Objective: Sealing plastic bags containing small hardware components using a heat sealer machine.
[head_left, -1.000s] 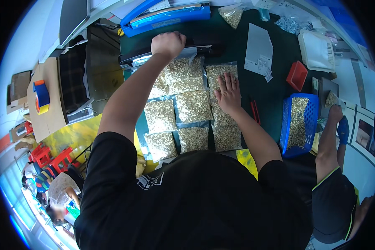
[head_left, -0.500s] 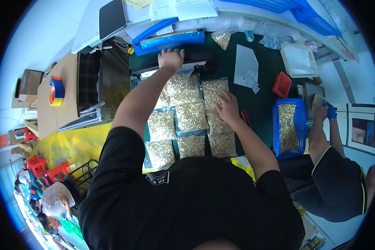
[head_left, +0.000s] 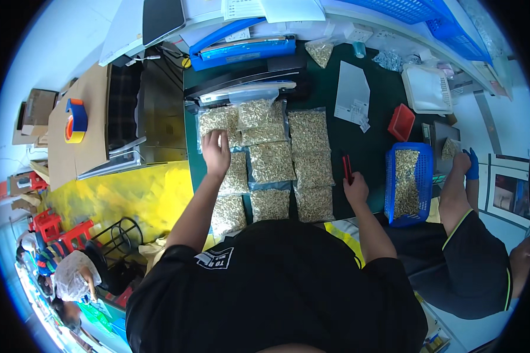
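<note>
Clear bags of pale, chopped dry pieces lie in rows on the dark green tabletop. My left hand (head_left: 217, 156) is over the upper-left bag (head_left: 219, 119), fingers stretched forward and touching its surface. Beside that bag lies another filled bag (head_left: 261, 120); its clear upper end reaches toward a long black machine (head_left: 247, 81) that looks like a bag sealer. To the right of the bags, my right hand (head_left: 356, 189) is closed around the near end of a slim red-and-black tool (head_left: 347, 166) with two parallel arms. Its exact kind is unclear.
A blue basket (head_left: 428, 182) of the same pieces stands at right, near a red tray (head_left: 400, 122) and a white basket (head_left: 418, 106). A co-worker's blue-gloved hand (head_left: 472, 165) is beyond it. A white sheet (head_left: 350, 91) lies farther back; a cardboard box (head_left: 88, 126) stands left.
My left hand has come back from the black machine to the upper-left bag. My right hand has left the right column of bags and taken hold of the red-and-black tool.
</note>
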A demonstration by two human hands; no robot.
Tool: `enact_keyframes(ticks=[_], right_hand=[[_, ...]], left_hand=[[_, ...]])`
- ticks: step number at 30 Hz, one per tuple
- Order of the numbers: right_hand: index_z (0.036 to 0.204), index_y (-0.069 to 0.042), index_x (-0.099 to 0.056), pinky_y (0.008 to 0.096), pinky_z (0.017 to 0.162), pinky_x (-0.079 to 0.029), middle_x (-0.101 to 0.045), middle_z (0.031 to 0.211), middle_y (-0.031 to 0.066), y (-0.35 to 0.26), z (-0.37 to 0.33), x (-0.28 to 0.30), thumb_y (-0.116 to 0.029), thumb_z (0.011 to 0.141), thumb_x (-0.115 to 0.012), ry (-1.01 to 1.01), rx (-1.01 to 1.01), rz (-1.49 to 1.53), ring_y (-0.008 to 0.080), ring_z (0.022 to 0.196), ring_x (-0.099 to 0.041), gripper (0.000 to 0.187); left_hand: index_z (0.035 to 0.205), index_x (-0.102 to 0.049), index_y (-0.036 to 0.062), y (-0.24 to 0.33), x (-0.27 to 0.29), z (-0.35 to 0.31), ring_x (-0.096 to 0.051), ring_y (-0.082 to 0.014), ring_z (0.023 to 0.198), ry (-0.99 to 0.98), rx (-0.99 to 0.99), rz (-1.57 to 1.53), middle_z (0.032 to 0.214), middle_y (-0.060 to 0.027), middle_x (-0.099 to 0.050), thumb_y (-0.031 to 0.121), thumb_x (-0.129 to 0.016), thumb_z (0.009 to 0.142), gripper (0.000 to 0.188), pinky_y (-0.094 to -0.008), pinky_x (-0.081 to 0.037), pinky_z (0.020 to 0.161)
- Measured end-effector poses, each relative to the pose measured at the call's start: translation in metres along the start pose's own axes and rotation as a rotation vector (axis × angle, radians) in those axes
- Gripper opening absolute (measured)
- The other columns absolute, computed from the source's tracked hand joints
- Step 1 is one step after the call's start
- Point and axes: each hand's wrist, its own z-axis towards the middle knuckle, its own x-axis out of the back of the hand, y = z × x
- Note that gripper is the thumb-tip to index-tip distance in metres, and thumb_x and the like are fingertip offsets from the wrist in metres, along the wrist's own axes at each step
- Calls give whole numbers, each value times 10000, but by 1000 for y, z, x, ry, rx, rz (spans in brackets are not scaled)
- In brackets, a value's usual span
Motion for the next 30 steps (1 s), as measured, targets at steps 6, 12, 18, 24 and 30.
enact_keyframes(ticks=[6,12,18,24,30], right_hand=[[1100,-68,-627,497,761,-542,-709,941,187,-13,50,3,-298,932,-686,146,-24,179,403,884,-698,291],[1101,-58,-619,503,801,-538,-703,949,195,-44,119,2,-332,942,-680,187,-92,258,400,905,-688,322],[1105,-87,-648,524,876,-517,-683,1035,145,-61,160,-11,-362,922,-702,201,86,-70,371,991,-664,335],[1079,-96,-672,523,835,-535,-667,1068,153,-46,214,-2,-402,895,-730,234,-158,-68,385,1026,-652,362],[1097,-102,-665,507,863,-526,-664,1073,164,-63,246,17,-339,896,-737,516,-71,-86,410,1012,-640,319]], left_hand=[[955,-695,37,-11,21,-72,-600,-350,937,-91,70,-59,978,-139,-682,100,-615,970,102,-439,-480,852],[963,-700,36,-13,17,-85,-615,-343,948,-148,109,-73,990,-129,-691,99,-613,975,108,-430,-491,857],[961,-698,32,-13,16,-85,-623,-336,954,-163,159,-79,988,-129,-692,89,-619,971,98,-423,-498,855],[955,-696,28,-14,16,-82,-628,-341,928,-167,179,-59,966,-135,-691,77,-628,964,84,-422,-501,835],[939,-675,7,-4,7,-67,-617,-356,872,-146,154,-107,901,-151,-676,59,-606,961,90,-441,-486,809]])
